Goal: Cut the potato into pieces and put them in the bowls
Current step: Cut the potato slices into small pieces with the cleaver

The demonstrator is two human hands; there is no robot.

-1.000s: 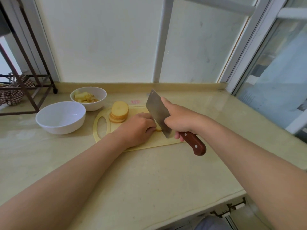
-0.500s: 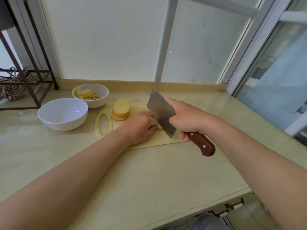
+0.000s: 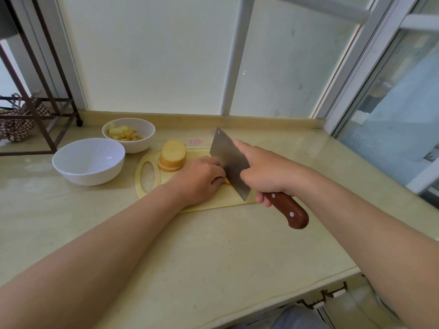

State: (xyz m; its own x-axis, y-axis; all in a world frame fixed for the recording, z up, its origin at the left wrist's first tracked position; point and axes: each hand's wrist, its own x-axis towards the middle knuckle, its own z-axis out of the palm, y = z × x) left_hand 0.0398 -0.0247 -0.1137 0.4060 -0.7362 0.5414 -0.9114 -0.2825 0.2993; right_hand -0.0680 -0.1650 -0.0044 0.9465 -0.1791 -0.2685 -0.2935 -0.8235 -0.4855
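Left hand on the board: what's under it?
A sliver of yellow potato shows at the left hand's fingertips beside the cleaver blade, on the cutting board. The rest of that piece is covered.

bowls [image 3: 90,178] [image 3: 140,146] 2 | cleaver [image 3: 230,160] 1 | cutting board [image 3: 219,198] 1 | potato-slice stack [image 3: 173,155] 1 | hands [image 3: 199,181] [image 3: 267,175] 2

A pale beige stone countertop [image 3: 213,257] runs under a wide frosted window pane [image 3: 154,55], split by a white upright frame bar [image 3: 234,55]. A low raised lip [image 3: 190,118] lines the counter's back edge, and a small pink mark [image 3: 195,141] sits on the surface near it. At far left a dark metal rack [image 3: 40,74] stands on the counter, with a brown patterned cloth bundle [image 3: 16,124] among its lower bars. A clear sliding window [image 3: 392,103] angles away on the right
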